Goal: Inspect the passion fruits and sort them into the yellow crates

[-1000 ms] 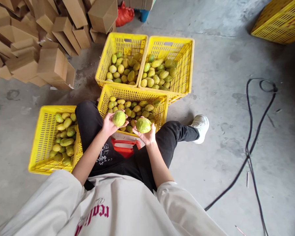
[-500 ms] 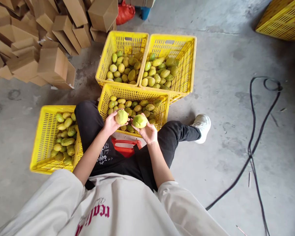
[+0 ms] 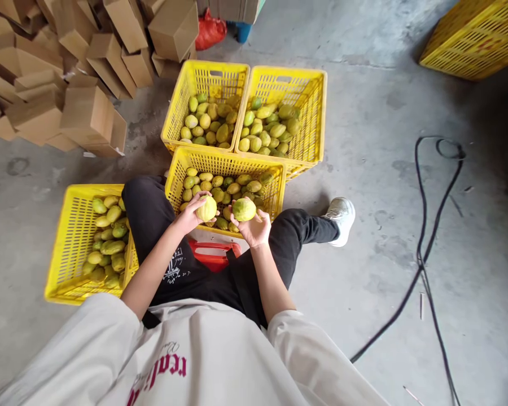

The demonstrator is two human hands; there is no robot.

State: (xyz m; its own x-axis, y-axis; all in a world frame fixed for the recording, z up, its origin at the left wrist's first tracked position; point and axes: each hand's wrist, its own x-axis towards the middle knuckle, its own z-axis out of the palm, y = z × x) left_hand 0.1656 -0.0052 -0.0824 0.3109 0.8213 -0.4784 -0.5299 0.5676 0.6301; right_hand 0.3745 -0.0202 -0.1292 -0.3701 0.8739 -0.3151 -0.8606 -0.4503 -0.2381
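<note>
My left hand (image 3: 189, 216) is closed around a rounded yellow-green fruit (image 3: 206, 208) that looks like a small papaya. In my right hand (image 3: 257, 228) lies a similar fruit (image 3: 244, 209), with a darker green patch facing up; the fingers curl round it from below and the side. Both fruits are held side by side, a small gap apart, above the near edge of a yellow crate (image 3: 279, 189). Several more yellow-green fruits (image 3: 218, 194) lie in that crate, partly hidden by my hands.
Two yellow crates of fruit, one on the left (image 3: 169, 121) and one on the right (image 3: 319, 113), stand behind. Another crate (image 3: 61, 248) is by my left leg. Cardboard boxes (image 3: 88, 115) are heaped at far left; a black cable (image 3: 421, 256) lies on the floor at right.
Both fruits have been turned in my hands, and the right one now shows a greener side. The view has shifted slightly; the crates appear a little further left.
</note>
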